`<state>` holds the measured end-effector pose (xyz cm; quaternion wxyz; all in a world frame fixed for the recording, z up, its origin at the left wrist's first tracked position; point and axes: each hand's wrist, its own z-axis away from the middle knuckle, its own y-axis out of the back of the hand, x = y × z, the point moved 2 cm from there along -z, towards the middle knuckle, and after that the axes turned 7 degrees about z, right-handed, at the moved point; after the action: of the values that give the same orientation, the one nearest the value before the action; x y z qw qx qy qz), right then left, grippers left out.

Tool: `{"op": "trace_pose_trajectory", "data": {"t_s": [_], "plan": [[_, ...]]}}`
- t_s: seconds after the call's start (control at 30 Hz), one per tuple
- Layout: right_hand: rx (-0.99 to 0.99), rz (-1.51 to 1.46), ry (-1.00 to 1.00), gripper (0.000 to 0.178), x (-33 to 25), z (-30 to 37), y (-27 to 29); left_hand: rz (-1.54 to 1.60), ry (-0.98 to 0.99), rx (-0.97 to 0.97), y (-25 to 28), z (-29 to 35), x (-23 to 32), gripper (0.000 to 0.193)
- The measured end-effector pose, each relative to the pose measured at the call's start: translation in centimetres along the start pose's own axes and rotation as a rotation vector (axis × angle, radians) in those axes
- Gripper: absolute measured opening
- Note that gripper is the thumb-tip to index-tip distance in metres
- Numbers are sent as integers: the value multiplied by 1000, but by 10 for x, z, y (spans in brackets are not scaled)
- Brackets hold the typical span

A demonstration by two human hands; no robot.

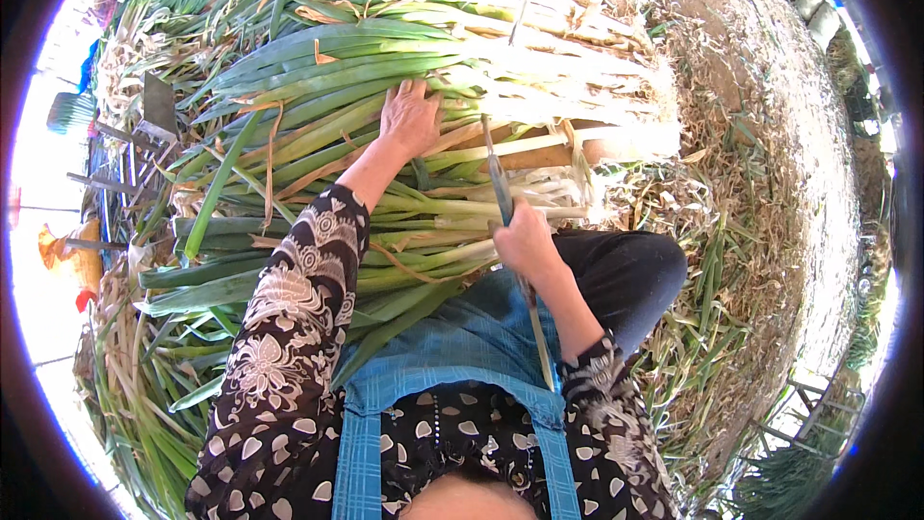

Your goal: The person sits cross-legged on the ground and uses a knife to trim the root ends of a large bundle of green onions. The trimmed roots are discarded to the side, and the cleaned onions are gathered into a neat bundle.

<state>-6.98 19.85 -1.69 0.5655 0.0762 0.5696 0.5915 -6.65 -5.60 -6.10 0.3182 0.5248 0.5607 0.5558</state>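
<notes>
writing first: any print out at the bright rims is too washed out and small to read.

surface: big heap of leeks lying sideways in front of the person, green leaves to the left, pale stalks to the right, stalk ends blown out by sun. more greens at lower left. ground on the right is thick with dry tan husks and leaf scraps, a few green strips mixed in.

room: metal frame at the left edge, orange bag just below it, teal fan-shaped thing beyond. second metal frame at lower right, dark green bunch near it. strong daylight on both sides.

hands: left hand palm down on the leeks, near mid-heap, fingers close together, tips down among the leaves; can't tell if they're clamped on any. right hand has fingers clamped round a long thin tool, upper end slanting up to the stalks, lower end down by the blue checked apron. bent knee in dark trousers right beside that hand.
</notes>
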Motion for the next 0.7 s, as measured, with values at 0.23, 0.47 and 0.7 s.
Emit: {"op": "trace_pose_trajectory", "data": {"t_s": [0.23,0.47,0.7], "plan": [[-14,0,-78,33,1,-9,-13,-192,-141,-58,0,-5,6,31],[-46,-5,-13,32,6,31,-5,-174,-114,-125,9,-20,20,24],[-51,-18,-70,35,14,83,-15,29,9,-240,23,50,38,40]]}}
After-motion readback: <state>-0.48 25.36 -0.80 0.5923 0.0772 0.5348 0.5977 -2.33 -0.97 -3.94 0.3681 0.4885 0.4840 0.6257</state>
